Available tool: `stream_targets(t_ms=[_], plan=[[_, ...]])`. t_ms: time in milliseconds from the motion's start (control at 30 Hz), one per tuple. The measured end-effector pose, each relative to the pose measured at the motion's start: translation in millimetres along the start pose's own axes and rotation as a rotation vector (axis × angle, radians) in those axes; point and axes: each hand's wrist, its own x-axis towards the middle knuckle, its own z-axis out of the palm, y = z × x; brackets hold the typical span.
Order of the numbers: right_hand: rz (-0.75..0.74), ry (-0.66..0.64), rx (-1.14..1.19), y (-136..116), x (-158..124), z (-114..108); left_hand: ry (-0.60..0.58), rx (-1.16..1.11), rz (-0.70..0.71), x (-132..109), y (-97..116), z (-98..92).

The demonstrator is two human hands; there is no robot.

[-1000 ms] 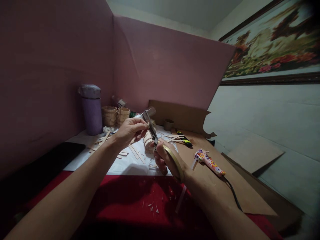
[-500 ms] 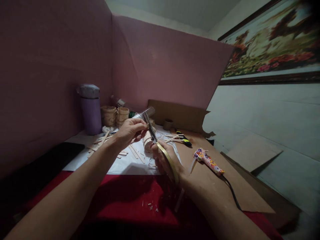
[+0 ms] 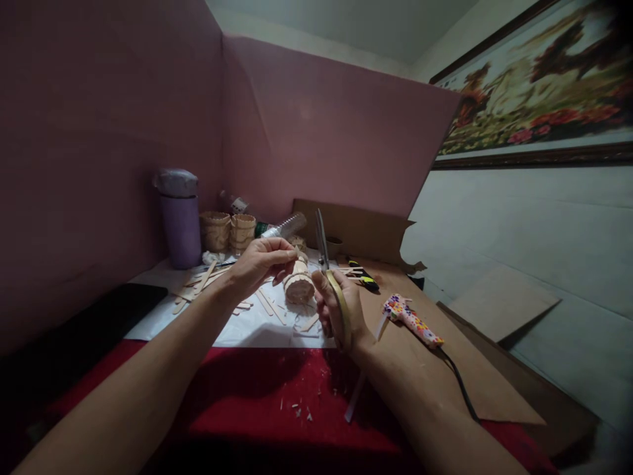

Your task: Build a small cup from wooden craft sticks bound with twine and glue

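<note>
My right hand is closed around yellow-handled scissors, whose blades point up and away from me and look nearly closed. To the left, my left hand is pinched at the fingertips; whatever it holds is too small to make out. Just beyond and between the hands, a small round wooden piece with a scalloped edge lies on its side on the white sheet. Several flat craft sticks are scattered near my left hand.
A purple tumbler and small wooden cups stand at the back left. Behind the hands lies a clear plastic bottle. At right, a flower-patterned glue gun and a black-and-yellow utility knife rest on cardboard.
The scissors in my right hand have moved right, away from my left fingertips. My left hand has barely moved. More of the round wooden piece shows between the hands.
</note>
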Motion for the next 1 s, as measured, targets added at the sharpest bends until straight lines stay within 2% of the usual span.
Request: stream_targets(t_ms=[133, 233, 300, 433, 667, 900, 967, 1000], plan=[[-0.052, 0.171, -0.17, 6, 17, -13, 0.018, 0.027, 0.006, 0, -1, 2.1], [-0.025, 0.272, -0.484, 10, 33, -29, 0.053, 0.036, 0.01, 0, 0, 4.3], [0.005, 0.272, -0.675, 11, 42, -39, 0.082, 0.041, 0.009, 0, 0, 5.2], [0.033, 0.224, -0.887, 9, 47, -51, 0.109, 0.06, 0.01, 1, -3, 4.0], [0.105, 0.145, -1.303, 7, 34, -33, 0.083, 0.083, 0.014, 2, -10, 4.2], [0.049, 0.092, -1.399, 1, 32, -28, 0.051, 0.083, -0.027, -1, -12, 13.4], [-0.046, 0.108, -1.318, -1, 30, -27, 0.04, 0.085, -0.048, -2, -13, 15.7], [-0.12, 0.103, -1.191, -1, 29, -26, 0.032, 0.092, -0.056, -3, -14, 17.0]])
